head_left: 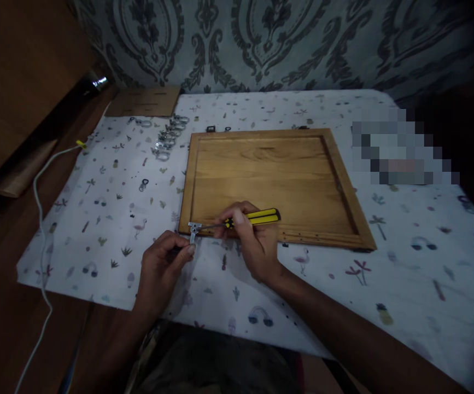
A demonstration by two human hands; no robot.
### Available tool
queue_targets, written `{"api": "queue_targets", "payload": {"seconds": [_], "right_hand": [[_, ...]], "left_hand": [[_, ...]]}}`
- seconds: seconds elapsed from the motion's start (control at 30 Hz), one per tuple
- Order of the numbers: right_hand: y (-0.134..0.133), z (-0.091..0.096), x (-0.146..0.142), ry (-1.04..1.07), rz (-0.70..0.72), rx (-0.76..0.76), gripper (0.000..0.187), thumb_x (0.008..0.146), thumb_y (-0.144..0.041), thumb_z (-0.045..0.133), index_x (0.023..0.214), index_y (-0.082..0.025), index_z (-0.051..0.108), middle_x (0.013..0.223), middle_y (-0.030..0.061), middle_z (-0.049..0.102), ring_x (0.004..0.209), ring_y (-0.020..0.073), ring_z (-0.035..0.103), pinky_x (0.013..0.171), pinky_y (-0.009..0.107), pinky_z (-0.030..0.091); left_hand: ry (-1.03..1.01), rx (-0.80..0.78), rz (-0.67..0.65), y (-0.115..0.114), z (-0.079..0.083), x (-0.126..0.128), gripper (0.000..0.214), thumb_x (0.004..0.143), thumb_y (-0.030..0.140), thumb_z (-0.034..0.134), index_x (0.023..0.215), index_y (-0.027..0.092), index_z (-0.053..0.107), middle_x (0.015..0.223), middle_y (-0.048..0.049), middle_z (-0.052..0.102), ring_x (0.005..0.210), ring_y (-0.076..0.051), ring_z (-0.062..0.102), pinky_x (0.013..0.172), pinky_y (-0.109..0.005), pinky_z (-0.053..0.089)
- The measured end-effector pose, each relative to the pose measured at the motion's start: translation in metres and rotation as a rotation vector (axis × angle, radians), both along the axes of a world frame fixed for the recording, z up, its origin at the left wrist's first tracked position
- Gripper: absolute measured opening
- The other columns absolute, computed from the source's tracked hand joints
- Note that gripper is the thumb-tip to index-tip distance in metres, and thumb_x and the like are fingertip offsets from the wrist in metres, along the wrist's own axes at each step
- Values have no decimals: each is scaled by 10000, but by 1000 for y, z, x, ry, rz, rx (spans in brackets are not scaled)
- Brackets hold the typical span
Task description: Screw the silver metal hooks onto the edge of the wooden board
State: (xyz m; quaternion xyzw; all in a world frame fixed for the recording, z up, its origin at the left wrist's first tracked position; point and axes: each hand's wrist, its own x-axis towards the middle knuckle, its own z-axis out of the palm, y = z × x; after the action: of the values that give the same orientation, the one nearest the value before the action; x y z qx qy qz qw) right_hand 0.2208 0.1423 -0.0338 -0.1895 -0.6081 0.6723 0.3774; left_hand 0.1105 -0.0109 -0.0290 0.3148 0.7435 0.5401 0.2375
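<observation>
Close to the near left corner of a framed wooden panel (261, 180), my left hand (163, 265) pinches a small silver metal hinge (193, 234). The hinge's wider plate is at the panel's frame. My right hand (257, 241) grips a screwdriver (261, 216) with a yellow and black handle, held nearly level above the panel. Its thin shaft points left and its tip is at the hinge. Whether the tip sits in a screw is too small to make out. The panel lies flat on a white patterned cloth.
Several metal fittings (169, 134) lie in a row left of the panel, near a piece of brown cardboard (142, 102). A small dark fitting (144, 185) lies alone on the cloth (105, 219). Along the left side runs a white cable (40, 219). A blurred patch (396, 150) covers the far right.
</observation>
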Motion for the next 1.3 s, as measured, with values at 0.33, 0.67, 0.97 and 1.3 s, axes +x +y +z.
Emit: {"api": "queue_targets", "payload": {"seconds": [0.33,0.67,0.97,1.3], "right_hand": [[2,2,2,-68,28,118,407,1015,-560,546,823,-210,626,690,-2,649,585,135,631,547,271,503],[0,7,6,-114,35,412,248,1013,-334,555,799,-223,615,717,-2,635,672,144,610,625,294,482],[2,5,5,-81,44,394,224,1005,-306,556,805,-218,606,716,-12,621,655,135,595,638,293,478],[2,5,2,-73,39,371,236,1001,-328,559,796,-221,604,704,-5,619,647,148,593,614,300,486]], "left_hand": [[-12,8,2,-1,0,0,174,866,314,728,733,203,707,755,-12,630,722,-160,590,675,-279,463],[-8,22,13,1,4,1,163,843,309,745,718,210,710,739,-22,655,718,-175,610,682,-300,496],[16,25,9,0,-1,0,173,854,309,733,720,205,700,729,-12,641,713,-163,607,674,-282,482],[28,-6,13,0,0,1,224,872,343,724,703,206,670,720,-9,629,710,-166,596,683,-293,460]]}}
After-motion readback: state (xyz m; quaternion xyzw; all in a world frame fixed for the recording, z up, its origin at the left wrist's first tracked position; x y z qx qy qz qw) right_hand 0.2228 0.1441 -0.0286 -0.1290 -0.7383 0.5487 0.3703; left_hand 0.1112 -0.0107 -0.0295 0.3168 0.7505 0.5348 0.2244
